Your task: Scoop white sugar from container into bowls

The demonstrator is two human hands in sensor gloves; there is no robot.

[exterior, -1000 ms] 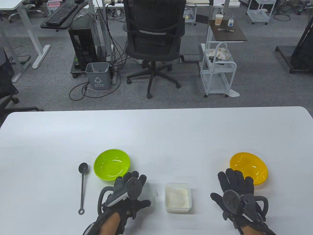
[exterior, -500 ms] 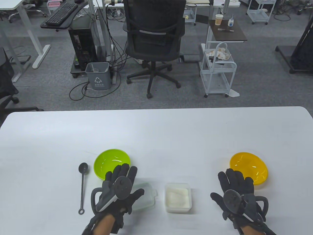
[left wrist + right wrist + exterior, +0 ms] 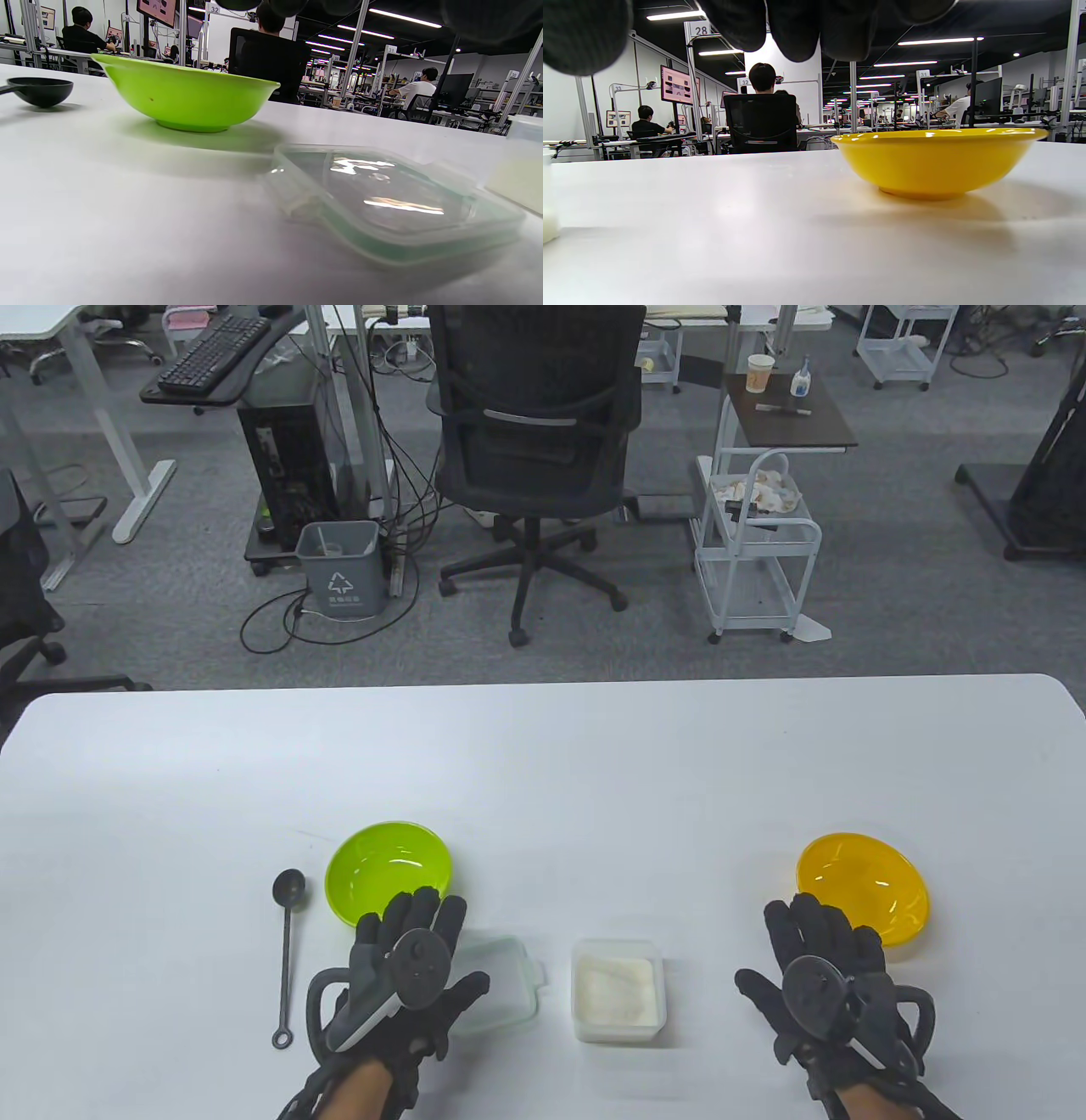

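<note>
So nothing's being gripped: left hand [image 3: 413,976] is spread flat by the lid [image 3: 501,988], right hand [image 3: 827,980] splayed beside the yellow bowl [image 3: 874,882].

"28" on pillar sign [image 3: 701,30], "32" on pillar sign [image 3: 214,8], recycling symbol on grey bin [image 3: 338,566]

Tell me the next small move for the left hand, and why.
Probably slide the left hand left to the black spoon and pick it up. The lid lies on the table beside the open sugar container, both bowls look empty, and neither hand holds anything.
</note>
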